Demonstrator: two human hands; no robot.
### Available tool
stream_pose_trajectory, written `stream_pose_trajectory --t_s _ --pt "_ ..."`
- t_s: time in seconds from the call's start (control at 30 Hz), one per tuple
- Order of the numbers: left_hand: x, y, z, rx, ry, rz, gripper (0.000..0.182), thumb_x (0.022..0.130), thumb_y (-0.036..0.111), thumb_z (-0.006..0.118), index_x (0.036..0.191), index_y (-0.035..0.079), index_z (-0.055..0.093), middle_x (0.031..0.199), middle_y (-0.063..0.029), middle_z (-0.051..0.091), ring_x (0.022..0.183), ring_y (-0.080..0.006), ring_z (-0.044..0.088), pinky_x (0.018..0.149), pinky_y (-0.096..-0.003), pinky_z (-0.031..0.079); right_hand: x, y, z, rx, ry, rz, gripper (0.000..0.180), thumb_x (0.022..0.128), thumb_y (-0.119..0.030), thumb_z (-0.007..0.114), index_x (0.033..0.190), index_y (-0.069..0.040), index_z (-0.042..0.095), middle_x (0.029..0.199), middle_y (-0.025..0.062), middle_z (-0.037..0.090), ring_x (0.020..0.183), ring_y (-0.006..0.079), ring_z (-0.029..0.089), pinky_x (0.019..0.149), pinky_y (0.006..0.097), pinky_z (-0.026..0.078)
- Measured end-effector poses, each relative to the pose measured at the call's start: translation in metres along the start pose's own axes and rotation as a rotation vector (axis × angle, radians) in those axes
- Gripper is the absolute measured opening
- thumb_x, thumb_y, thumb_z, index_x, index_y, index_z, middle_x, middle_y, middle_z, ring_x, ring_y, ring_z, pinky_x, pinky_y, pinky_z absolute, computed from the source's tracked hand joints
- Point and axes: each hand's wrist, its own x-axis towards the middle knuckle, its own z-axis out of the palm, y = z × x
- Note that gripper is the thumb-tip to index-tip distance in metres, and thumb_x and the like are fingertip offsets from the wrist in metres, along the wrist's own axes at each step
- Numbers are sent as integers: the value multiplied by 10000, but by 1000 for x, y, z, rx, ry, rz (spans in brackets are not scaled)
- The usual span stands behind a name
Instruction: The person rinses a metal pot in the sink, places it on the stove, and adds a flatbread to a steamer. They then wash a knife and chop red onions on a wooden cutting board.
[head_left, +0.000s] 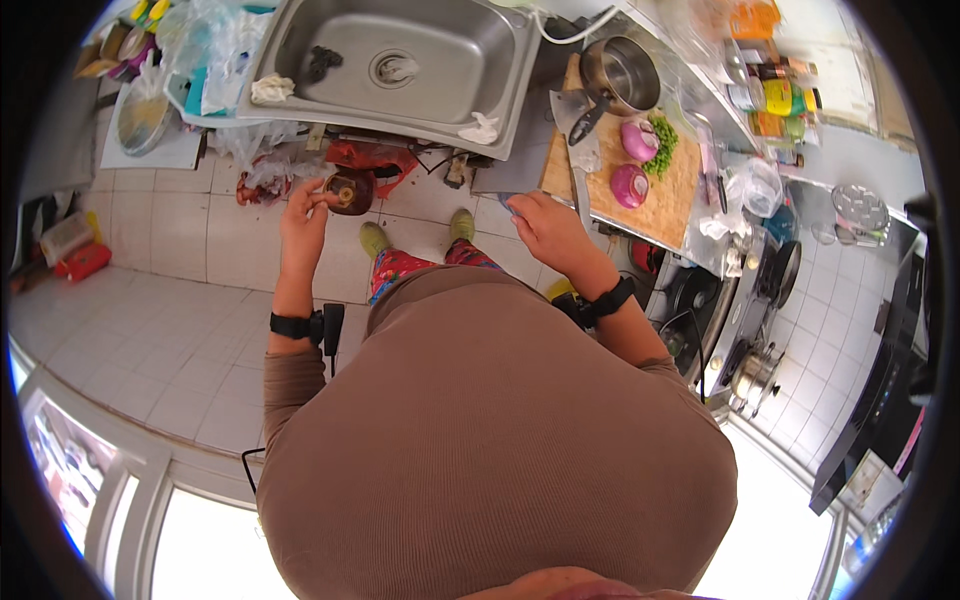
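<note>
My left hand is above the floor at left, fingers bent and apart, with no held object visible. Its fingertips overlap the edge of a dark brown round container with a yellowish middle. My right hand, by the counter's front edge, is closed around a small blue-grey object, mostly hidden by the fingers. To its right, a wooden cutting board bears two red onions, and a heap of chopped greens. A cleaver lies across its left side, partly under a saucepan's black handle.
Ahead is a steel sink with crumpled white scraps on its rim. Plastic bags crowd the left. A red bag hangs below the sink. Bottles stand at the upper right, above a gas stove.
</note>
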Motion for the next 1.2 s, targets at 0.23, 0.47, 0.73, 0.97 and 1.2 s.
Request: stream_pose_trajectory --t_s 0.23,0.47,0.73,0.97,1.2 --pt "-3 13 64 91 -79 -10 288 928 66 605 1210 5 608 1061 -84 700 995 -139 638 893 -278 488 -81 77 3 -87 198 435 214 870 -157 627 1055 -55 596 956 144 619 867 359 627 722 444 528" --pt "-5 79 203 74 -405 20 278 940 57 598 1215 20 597 1090 -60 681 1019 -131 626 888 -262 492 -119 146 -1 12 277 440 297 851 -212 666 1087 -58 569 987 162 596 908 372 620 740 456 526" --pt "-14 128 343 347 -626 222 237 920 59 608 1145 -11 630 1059 -97 685 978 -163 650 854 -297 524 -78 177 14 124 134 401 560 767 -202 707 1226 21 475 1113 230 556 985 413 608 829 463 520" --pt "-11 143 343 414 -605 223 194 908 58 614 1091 11 655 1012 -89 687 932 -158 655 821 -300 529 -87 186 10 345 121 432 519 677 -88 649 1160 49 518 1113 283 579 1030 441 594 892 472 494" --pt "-12 162 274 379 -310 185 195 905 128 637 1075 36 666 941 -109 701 854 -213 674 771 -322 532 -88 179 0 385 -11 178 488 697 -88 630 1157 38 526 1066 278 607 981 446 596 856 475 488"
